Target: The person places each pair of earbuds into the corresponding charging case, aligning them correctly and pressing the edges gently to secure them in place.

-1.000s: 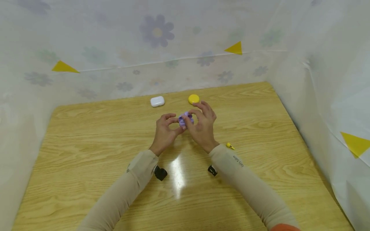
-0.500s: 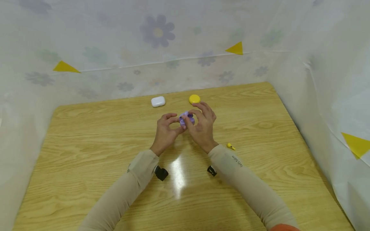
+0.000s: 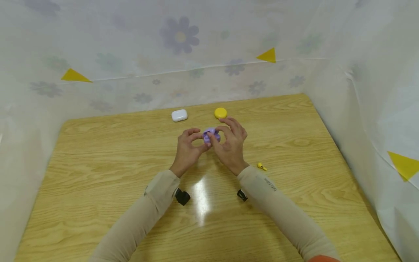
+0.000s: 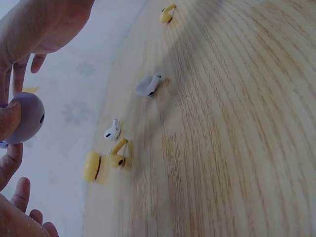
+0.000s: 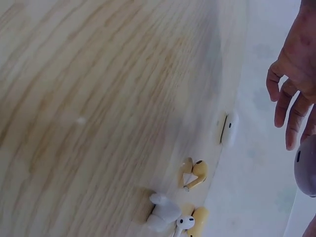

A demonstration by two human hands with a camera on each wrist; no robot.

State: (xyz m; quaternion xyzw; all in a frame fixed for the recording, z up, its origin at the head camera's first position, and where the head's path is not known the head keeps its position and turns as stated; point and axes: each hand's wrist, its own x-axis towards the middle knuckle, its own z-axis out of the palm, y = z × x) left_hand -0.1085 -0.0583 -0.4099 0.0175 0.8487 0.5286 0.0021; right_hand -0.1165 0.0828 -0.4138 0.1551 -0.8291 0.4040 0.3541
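Observation:
Both hands hold a small purple earbud case above the table, its lid raised in the head view. My left hand grips it from the left with thumb and fingers. Thumb and index finger of my right hand pinch it from the right, the other fingers spread. Most of the case's inside is hidden. Beyond the hands in the left wrist view lie a yellow earbud, a white earbud and a pale earbud-like piece.
A white earbud case and a round yellow case sit near the wooden table's far edge. One yellow earbud lies beside the right wrist. White flowered sheeting stands behind the table.
The purple case has turned slightly between the hands, so its opening shows differently. My right hand has shifted a little to the right; the left keeps its hold.

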